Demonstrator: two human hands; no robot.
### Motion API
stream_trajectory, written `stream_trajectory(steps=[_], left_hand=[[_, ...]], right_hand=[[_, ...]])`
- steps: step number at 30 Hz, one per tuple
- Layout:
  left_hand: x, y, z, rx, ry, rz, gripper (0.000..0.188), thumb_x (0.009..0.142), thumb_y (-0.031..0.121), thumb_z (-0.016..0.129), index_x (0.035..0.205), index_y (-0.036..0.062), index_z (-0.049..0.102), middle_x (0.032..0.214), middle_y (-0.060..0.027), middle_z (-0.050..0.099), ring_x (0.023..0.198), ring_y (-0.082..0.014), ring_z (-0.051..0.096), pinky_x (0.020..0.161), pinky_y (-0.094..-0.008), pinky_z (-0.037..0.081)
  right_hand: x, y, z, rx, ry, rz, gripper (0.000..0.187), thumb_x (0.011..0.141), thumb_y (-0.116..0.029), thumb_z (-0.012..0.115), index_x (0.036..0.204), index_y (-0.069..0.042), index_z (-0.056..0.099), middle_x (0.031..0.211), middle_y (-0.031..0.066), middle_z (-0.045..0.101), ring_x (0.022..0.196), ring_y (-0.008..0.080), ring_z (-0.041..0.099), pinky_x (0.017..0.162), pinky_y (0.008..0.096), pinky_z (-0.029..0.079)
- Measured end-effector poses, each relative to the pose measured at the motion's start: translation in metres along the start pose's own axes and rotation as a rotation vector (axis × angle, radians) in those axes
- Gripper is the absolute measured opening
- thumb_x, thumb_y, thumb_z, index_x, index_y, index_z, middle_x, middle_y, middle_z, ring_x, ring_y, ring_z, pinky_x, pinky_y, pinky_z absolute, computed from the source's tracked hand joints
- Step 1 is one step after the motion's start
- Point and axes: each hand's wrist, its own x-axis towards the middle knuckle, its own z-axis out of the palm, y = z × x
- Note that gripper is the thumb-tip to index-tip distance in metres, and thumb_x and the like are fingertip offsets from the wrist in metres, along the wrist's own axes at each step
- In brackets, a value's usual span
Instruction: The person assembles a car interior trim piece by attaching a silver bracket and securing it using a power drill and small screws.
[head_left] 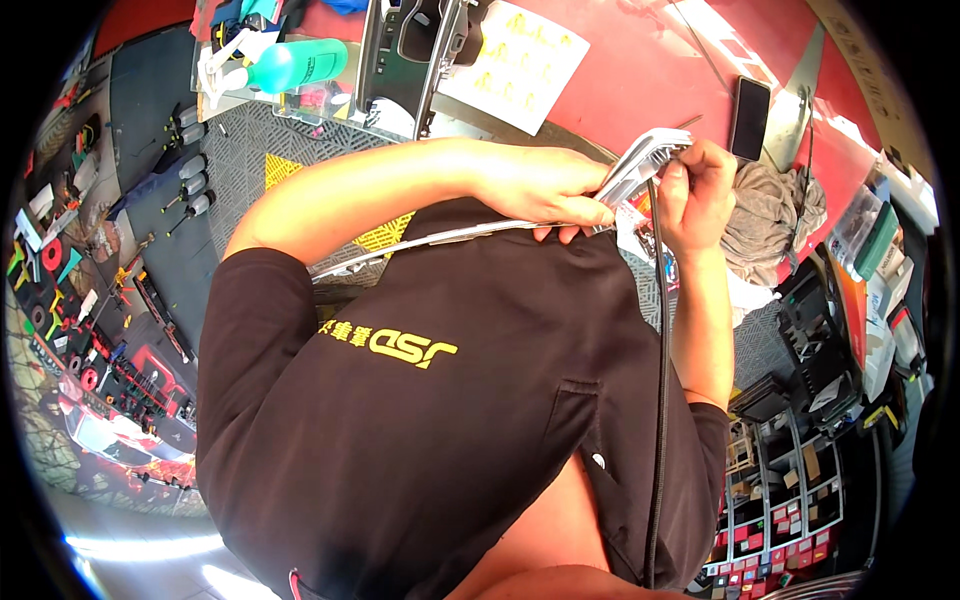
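Observation:
A long, thin silver-grey trim strip (440,239) runs from beside my left elbow across the front of my dark shirt. It ends in a wider, bent grey piece (640,160) with a ribbed inner side. My left hand (550,190) is closed around the strip just below that bend, thumb on top and fingertips underneath. At the upper tip my right hand (702,190) pinches with bent fingers, right against the piece. Whether the wide piece and the strip are one part is hidden by my left hand.
A red work surface (640,60) holds a phone (750,118), a bunched grey-brown cloth (765,215) and a printed sheet (520,65). Left of these are a black plastic panel (395,60) and a green spray bottle (300,66). A black cord (661,330) hangs before my chest.

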Motion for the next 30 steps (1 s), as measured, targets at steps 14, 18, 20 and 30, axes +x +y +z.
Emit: stream_trajectory(steps=[14,18,20,30], left_hand=[[0.007,0.000,0.000,-0.075,0.037,-0.076,0.026,0.108,0.029,0.051,0.108,0.0028,0.054,0.082,-0.0045,0.064,0.061,-0.0114,0.060,0.056,-0.0278,0.050],[0.008,-0.005,-0.001,-0.135,0.049,-0.075,0.021,0.107,0.023,0.051,0.110,0.0025,0.055,0.086,-0.0069,0.063,0.068,-0.0116,0.063,0.055,-0.0250,0.051],[0.009,-0.004,0.003,-0.146,0.105,-0.096,0.026,0.106,0.024,0.055,0.112,-0.0008,0.058,0.087,-0.0067,0.064,0.071,-0.0111,0.062,0.058,-0.0266,0.053],[0.127,-0.011,-0.106,-0.002,0.643,-0.104,0.037,0.106,0.033,0.054,0.119,-0.0018,0.060,0.099,-0.0094,0.067,0.086,-0.0177,0.071,0.065,-0.0278,0.059]], right_hand=[[0.008,-0.030,0.042,0.605,0.340,0.446,0.011,0.103,-0.007,0.047,0.113,-0.002,0.049,0.091,0.0021,0.053,0.078,0.0094,0.049,0.070,0.0248,0.043],[0.012,-0.032,0.034,0.983,0.470,0.604,0.018,0.102,-0.010,0.046,0.114,0.000,0.055,0.083,-0.0018,0.050,0.070,0.0067,0.042,0.065,0.0244,0.040],[0.008,-0.014,0.024,1.196,0.535,0.691,0.019,0.098,-0.011,0.045,0.110,0.000,0.056,0.079,-0.0018,0.048,0.066,0.0075,0.039,0.062,0.0248,0.038],[-0.076,0.100,-0.043,1.434,0.716,0.937,0.028,0.105,-0.032,0.056,0.087,-0.011,0.053,0.069,-0.0042,0.039,0.054,0.0059,0.032,0.045,0.0229,0.025]])
